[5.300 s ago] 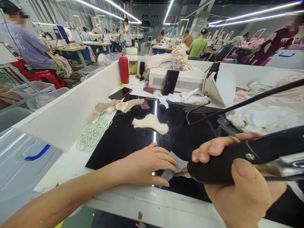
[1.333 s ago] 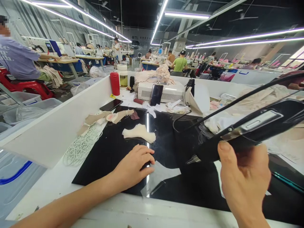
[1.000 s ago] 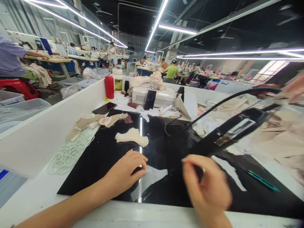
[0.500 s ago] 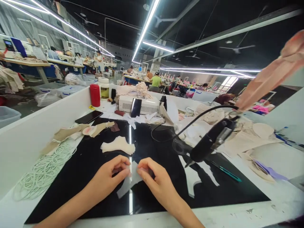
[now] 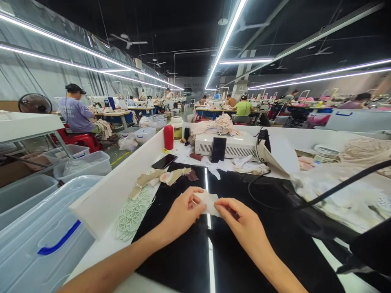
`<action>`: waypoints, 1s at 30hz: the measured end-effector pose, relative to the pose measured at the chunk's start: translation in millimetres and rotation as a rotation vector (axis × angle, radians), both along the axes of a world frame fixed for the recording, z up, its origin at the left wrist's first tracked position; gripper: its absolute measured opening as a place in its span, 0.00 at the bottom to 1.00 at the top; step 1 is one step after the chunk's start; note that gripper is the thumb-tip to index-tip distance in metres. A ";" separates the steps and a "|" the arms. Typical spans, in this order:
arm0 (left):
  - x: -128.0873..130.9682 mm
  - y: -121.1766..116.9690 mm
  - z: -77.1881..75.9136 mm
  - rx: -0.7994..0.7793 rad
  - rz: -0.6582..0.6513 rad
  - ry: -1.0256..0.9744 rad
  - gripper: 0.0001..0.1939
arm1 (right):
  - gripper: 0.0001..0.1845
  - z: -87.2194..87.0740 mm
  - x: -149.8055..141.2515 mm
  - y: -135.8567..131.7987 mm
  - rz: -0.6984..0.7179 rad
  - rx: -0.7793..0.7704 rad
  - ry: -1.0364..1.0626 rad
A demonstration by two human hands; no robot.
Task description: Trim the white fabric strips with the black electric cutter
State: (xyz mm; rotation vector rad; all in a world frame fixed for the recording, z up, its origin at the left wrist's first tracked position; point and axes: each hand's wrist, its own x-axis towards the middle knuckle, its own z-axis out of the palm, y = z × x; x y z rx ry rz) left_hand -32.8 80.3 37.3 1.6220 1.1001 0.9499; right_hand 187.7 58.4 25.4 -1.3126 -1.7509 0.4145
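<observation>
My left hand (image 5: 183,211) and my right hand (image 5: 241,221) meet over the black mat (image 5: 183,260), both pinching a small pale fabric piece (image 5: 208,201) from either side. The piece lies at or just above the mat; I cannot tell if it touches. A black corded tool (image 5: 371,250) rests at the lower right, with its cable (image 5: 342,186) arching over the table.
Coiled white elastic (image 5: 132,213) and beige fabric strips (image 5: 152,179) lie left of the mat. Behind are a phone (image 5: 164,161), a red bottle (image 5: 168,137) and a white machine box (image 5: 233,146). Fabric piles (image 5: 345,183) fill the right. Plastic bins (image 5: 36,228) stand at left.
My right hand put the black tool down at the right and joined my left hand on the fabric piece. Both hands have carried the piece farther from me.
</observation>
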 end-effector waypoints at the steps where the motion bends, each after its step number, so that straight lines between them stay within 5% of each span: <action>1: -3.0 7.6 3.9 0.042 0.021 0.047 0.17 | 0.16 0.5 -2.1 7.8 -0.012 0.001 -0.027; 5: -11.5 34.1 12.7 0.208 0.082 0.266 0.03 | 0.13 -2.7 -10.0 35.9 -0.050 0.013 -0.155; 13: -11.6 53.0 -2.4 0.364 0.070 0.683 0.04 | 0.11 -30.6 -15.3 60.9 -0.069 0.025 -0.452; 19: -11.3 50.8 -9.6 0.452 0.038 0.852 0.06 | 0.06 -38.3 -12.9 58.4 -0.065 0.132 -0.453; 27: -13.3 38.7 -3.5 0.615 0.084 0.928 0.06 | 0.24 -10.5 13.9 -10.7 0.026 0.300 -0.290; 30: -10.3 25.0 -0.9 0.682 0.067 0.942 0.07 | 0.18 -21.7 48.9 -52.5 0.105 0.189 -0.204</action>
